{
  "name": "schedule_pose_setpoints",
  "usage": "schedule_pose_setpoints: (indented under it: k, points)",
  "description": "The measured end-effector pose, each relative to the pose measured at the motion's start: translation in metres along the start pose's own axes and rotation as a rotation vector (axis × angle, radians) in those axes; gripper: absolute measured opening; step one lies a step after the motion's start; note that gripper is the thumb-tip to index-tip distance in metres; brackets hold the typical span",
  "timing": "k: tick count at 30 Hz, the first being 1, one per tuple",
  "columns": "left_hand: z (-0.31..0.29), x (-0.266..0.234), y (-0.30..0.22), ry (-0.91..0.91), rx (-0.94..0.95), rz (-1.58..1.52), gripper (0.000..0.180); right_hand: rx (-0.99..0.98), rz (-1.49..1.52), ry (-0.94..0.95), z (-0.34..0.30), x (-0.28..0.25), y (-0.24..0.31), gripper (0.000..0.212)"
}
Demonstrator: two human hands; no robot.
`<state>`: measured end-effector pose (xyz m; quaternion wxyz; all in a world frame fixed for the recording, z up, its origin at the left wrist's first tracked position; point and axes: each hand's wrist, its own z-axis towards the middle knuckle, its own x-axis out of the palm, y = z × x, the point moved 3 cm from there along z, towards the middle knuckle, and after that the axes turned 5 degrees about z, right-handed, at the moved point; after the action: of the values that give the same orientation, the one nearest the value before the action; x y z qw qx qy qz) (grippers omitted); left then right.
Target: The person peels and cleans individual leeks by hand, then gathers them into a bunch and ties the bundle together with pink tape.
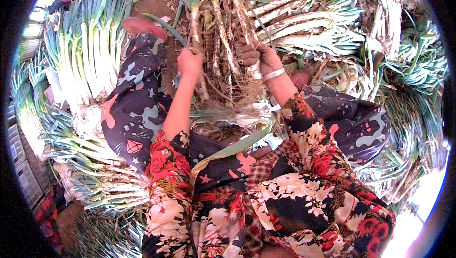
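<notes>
Between my knees, long soil-stained green onions stand with their leaves pointing away and their stringy roots toward me. My left hand point(191, 63) is closed around the shaft of the leftmost green onion point(194, 25). My right hand point(261, 61), its fingers dark and a pale band at the wrist, grips another brown-skinned green onion point(242, 15) on the right. Between the hands more unpeeled green onions point(216, 34) lean side by side. A loose yellow-green leaf point(237, 148) lies across my lap, near peeled scraps point(244, 117).
A bundle of clean white-shafted green onions point(97, 44) lies at left, with more piled below point(111, 182). Unpeeled ones point(308, 15) are heaped at the far right. Leaf piles point(408, 129) line the right side. A red shoe point(142, 26) is on the soil at upper left.
</notes>
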<state>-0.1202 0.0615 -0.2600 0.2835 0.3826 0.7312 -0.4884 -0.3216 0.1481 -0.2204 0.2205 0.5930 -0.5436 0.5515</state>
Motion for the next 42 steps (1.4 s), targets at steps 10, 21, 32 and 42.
schedule_pose_setpoints:
  k: [10, 21, 32, 42]
  points:
    - [-0.055, -0.018, -0.097, 0.703, 0.107, -1.110, 0.029, 0.182, -0.078, 0.102, -0.015, 0.012, -0.054, 0.037]
    - [-0.036, -0.036, -0.080, 0.549, 0.127, -1.112, 0.024, -0.356, -0.932, -0.493, -0.023, 0.017, -0.080, 0.022]
    - [0.002, 0.009, -0.012, 0.522, -0.083, -0.820, 0.038, -0.625, -2.321, -0.913, 0.040, -0.037, -0.022, 0.034]
    - [-0.028, -0.014, -0.015, 0.400, -0.216, -1.047, 0.019, -0.659, -1.458, -0.596, 0.009, 0.080, -0.042, 0.028]
